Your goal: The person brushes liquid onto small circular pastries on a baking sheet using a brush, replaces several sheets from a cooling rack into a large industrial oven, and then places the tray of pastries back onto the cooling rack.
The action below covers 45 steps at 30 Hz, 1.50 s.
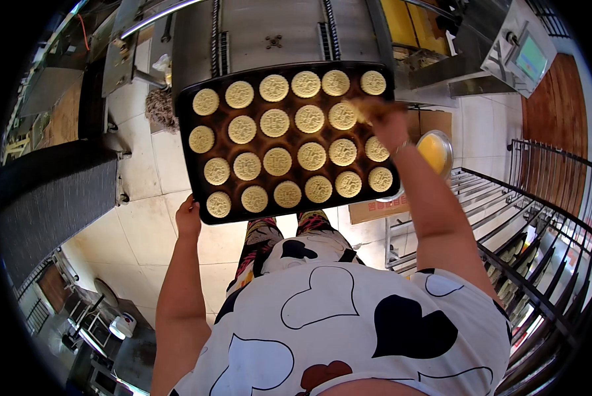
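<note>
A black baking tray (185, 168) hangs level in front of me, filled with rows of several round, pale, patterned pastries (277, 162). My left hand (189, 219) grips the tray's near left corner from below. My right hand (387, 120) reaches over the tray's far right side. Its fingers are closed on a blurred pale brush (366, 105) resting on a pastry in the second row.
A metal bowl of yellow liquid (436, 152) sits right of the tray on a cardboard box (375, 210). A black wire rack (540, 251) stands at right. A steel machine (269, 33) is behind the tray, and a dark conveyor belt (52, 198) at left.
</note>
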Available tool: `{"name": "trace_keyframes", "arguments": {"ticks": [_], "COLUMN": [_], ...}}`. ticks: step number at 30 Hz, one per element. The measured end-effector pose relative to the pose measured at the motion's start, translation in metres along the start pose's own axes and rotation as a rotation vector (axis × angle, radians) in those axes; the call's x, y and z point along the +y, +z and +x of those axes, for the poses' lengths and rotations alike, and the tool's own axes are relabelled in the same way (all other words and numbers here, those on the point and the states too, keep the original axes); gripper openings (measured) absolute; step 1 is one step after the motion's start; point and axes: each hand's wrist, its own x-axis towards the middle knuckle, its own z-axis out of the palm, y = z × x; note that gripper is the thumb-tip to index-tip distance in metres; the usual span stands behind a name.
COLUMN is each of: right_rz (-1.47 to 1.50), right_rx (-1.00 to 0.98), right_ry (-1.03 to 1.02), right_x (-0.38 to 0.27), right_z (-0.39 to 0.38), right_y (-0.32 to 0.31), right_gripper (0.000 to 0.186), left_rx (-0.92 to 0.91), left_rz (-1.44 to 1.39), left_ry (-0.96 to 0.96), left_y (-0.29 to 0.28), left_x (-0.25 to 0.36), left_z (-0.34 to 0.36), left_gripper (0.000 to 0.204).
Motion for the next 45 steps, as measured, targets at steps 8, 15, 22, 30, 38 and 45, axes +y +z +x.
{"name": "trace_keyframes", "arguments": {"ticks": [8, 15, 22, 30, 38, 45], "right_rz": [0.568, 0.145, 0.406, 0.470, 1.054, 1.653], "right_rx": [-0.503, 0.023, 0.174, -0.208, 0.405, 0.363], "right_ry": [-0.099, -0.033, -0.116, 0.070, 0.626, 1.160], "right_x": [0.021, 0.071, 0.084, 0.061, 0.074, 0.148], "right_z": [-0.153, 0.077, 0.054, -0.193, -0.191, -0.205], "right_y": [-0.023, -0.037, -0.028, -0.034, -0.056, 0.007], "right_gripper": [0.034, 0.037, 0.033, 0.036, 0.042, 0.042], "left_rx": [-0.004, 0.003, 0.077, 0.034, -0.017, 0.002], "left_rz": [0.119, 0.182, 0.300, 0.314, 0.252, 0.677], "left_ry": [-0.056, -0.037, 0.015, 0.014, -0.065, 0.055], "left_y": [0.001, 0.001, 0.005, -0.005, -0.015, -0.001], "left_x": [0.022, 0.025, 0.025, 0.009, -0.008, 0.029], "left_z": [-0.012, -0.004, -0.004, 0.003, 0.016, 0.013], "left_gripper": [0.035, 0.036, 0.036, 0.036, 0.036, 0.037]}}
